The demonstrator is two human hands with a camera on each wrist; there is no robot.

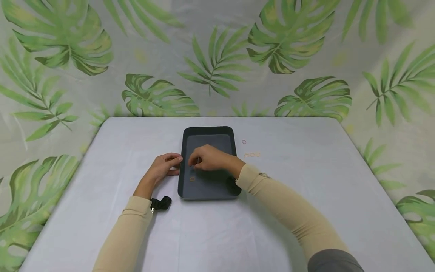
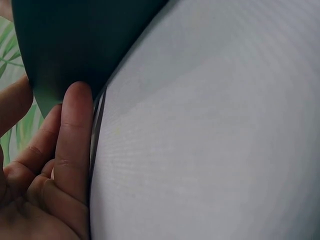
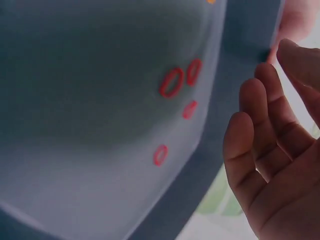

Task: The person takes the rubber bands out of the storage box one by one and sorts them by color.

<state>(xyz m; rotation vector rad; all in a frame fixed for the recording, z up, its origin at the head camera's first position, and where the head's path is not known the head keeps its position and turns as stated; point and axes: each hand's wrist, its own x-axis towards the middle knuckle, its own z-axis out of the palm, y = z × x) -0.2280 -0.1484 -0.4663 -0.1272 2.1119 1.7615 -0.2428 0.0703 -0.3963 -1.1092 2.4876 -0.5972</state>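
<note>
Red oval rings [image 3: 162, 89] in smooth tray [image 1: 210, 191]

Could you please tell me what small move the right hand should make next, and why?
Perhaps lower the right hand and pinch a red ring in the tray: several show near its fingers in the right wrist view, those fingers seem to hold nothing, and the left hand touches the tray's side, which could keep it steady.

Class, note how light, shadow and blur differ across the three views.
Head: fairly even light, a soft shadow in the tray beneath the right hand; left wrist: tray very dark, faint ripples across the white cloth; right wrist: red rings slightly blurred, upper tray shaded.
</note>
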